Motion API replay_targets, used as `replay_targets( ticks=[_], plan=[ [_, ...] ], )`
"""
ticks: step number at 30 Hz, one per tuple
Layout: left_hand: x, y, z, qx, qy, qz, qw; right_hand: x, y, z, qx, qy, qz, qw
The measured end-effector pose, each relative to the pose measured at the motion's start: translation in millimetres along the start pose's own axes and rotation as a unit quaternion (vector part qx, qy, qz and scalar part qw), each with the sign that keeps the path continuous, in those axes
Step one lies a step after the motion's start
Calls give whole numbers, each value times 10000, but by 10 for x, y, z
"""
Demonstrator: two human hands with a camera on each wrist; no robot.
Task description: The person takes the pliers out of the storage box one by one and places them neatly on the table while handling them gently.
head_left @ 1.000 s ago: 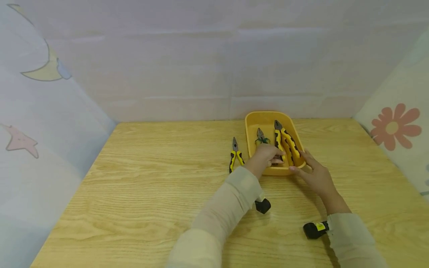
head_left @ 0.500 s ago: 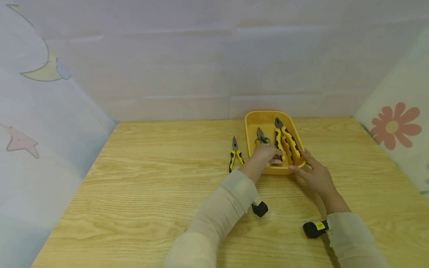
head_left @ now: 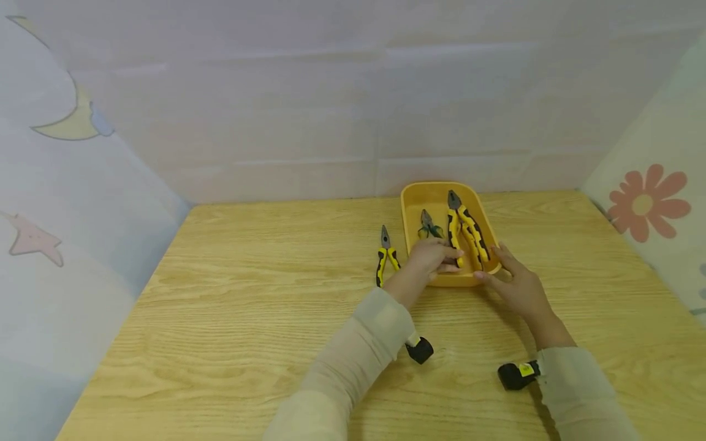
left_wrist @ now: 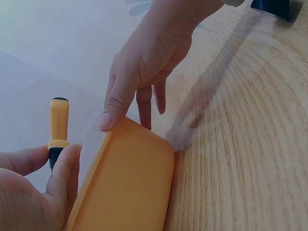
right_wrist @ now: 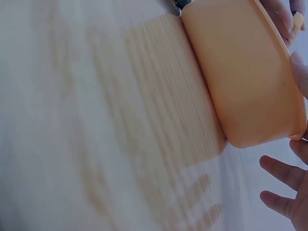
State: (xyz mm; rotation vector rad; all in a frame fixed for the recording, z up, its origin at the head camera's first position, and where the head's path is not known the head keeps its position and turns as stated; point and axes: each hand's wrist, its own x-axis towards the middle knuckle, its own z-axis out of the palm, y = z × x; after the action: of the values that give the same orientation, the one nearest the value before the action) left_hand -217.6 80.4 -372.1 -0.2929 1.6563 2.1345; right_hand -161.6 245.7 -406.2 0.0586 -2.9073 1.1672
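Note:
A yellow plastic tray (head_left: 410, 214) stands at the back of the table with pliers in it. My left hand (head_left: 429, 256) reaches in over its near left side and pinches one yellow-and-black handle of a pair of pliers (head_left: 452, 229). In the left wrist view, thumb and finger meet on that handle (left_wrist: 58, 120). My right hand (head_left: 521, 291) grips the tray's near right corner, thumb at the rim, some fingers spread outside. Green-handled pliers (head_left: 427, 220) lie left in the tray, partly hidden by my left hand. Another yellow-and-black handle (head_left: 473, 248) shows beneath the pinched pliers.
Long-nose pliers (head_left: 384, 251) with yellow-and-black handles lie on the wooden table (head_left: 248, 306), just left of the tray. A light cloth wall (head_left: 303, 122) rises behind the table's back edge. Black wrist cameras (head_left: 420, 350) hang below both sleeves.
My left hand shifts slightly left, and the pliers it pinches move a little left and away inside the tray. My right hand stays on the corner.

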Motion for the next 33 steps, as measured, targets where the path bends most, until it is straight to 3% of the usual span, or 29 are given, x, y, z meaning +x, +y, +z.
replay_targets(
  ticks=[15, 33],
  plan=[
    [-161, 8, -139, -455, -380, 58, 9982, -3, 22, 10, 60, 17, -20, 10000],
    [-258, -2, -382, -326, -437, -31, 9985, 5, 21, 18, 142, 47, -59, 9999]
  ],
)
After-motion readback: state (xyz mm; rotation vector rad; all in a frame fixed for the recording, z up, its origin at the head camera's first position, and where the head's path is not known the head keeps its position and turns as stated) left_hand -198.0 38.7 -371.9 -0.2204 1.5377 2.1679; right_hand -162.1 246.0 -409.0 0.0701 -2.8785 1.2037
